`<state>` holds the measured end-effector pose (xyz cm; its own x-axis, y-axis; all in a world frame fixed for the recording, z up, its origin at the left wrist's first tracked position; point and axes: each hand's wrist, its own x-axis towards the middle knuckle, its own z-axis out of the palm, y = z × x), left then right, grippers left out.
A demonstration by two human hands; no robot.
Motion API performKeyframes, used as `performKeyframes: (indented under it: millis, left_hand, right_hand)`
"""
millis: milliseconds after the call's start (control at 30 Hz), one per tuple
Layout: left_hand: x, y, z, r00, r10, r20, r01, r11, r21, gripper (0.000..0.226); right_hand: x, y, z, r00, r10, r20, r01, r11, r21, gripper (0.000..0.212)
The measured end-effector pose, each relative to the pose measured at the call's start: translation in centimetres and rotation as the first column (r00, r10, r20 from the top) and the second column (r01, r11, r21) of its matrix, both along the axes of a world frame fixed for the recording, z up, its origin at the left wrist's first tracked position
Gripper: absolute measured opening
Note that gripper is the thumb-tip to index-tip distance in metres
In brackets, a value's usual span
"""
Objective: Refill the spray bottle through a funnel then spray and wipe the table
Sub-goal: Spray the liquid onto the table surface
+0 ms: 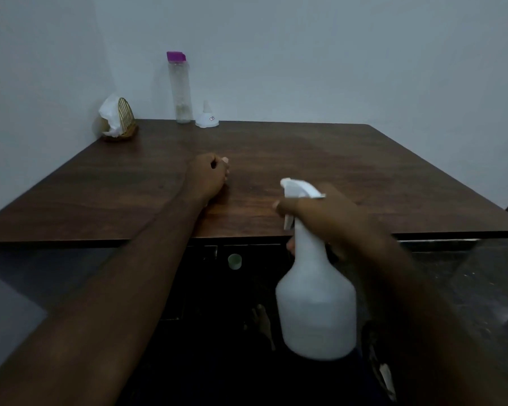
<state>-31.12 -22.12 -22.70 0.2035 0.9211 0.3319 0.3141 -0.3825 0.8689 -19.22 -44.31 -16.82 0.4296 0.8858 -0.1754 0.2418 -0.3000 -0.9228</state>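
Observation:
My right hand grips the neck of a white spray bottle, a finger on its trigger, nozzle aimed left over the near edge of the dark wooden table. The bottle hangs in front of the table edge. My left hand rests on the table's middle with fingers curled into a loose fist; a pale bit shows at its fingertips, and I cannot tell what it is. At the back stand a clear bottle with a purple cap and a white funnel, upside down.
A gold wire holder with white napkins sits at the table's back left corner by the wall. A small pale round cap or knob shows below the table's front edge. A dark chair edge is at far right.

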Motion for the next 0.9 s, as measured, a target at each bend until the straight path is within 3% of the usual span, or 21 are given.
performKeyframes:
  millis: [67,167,367,700,900]
  left_hand:
    - [0.2,-0.2,0.2,0.999,-0.022,0.039,0.023,0.999,-0.024,0.028]
    - [0.2,-0.4,0.3,0.997,-0.028,0.074,0.032,0.998,-0.047,0.029]
    - [0.0,-0.7,0.2,0.999,-0.035,0.022,0.036,0.999,-0.035,0.03]
    - [-0.2,0.0,-0.1,0.996,-0.034,-0.077,0.032,0.999,-0.024,0.022]
    - [-0.2,-0.3,0.0,0.995,-0.029,-0.1,0.029,1.0,0.002,0.023]
  right_hand:
    - [0.8,1.5,2.1,0.999,0.029,0.014,-0.03,0.999,0.021,0.049]
    - [2.1,3.7,5.3,0.998,0.057,0.002,-0.057,0.995,0.085,0.04]
    - [4.5,6.3,9.1,0.992,0.033,0.121,-0.051,0.988,0.145,0.03]
    - [9.6,7.0,5.7,0.997,-0.069,-0.04,0.08,0.864,0.497,0.025]
    - [11.2,6.8,3.7,0.995,-0.04,-0.092,0.084,0.827,0.556,0.02]
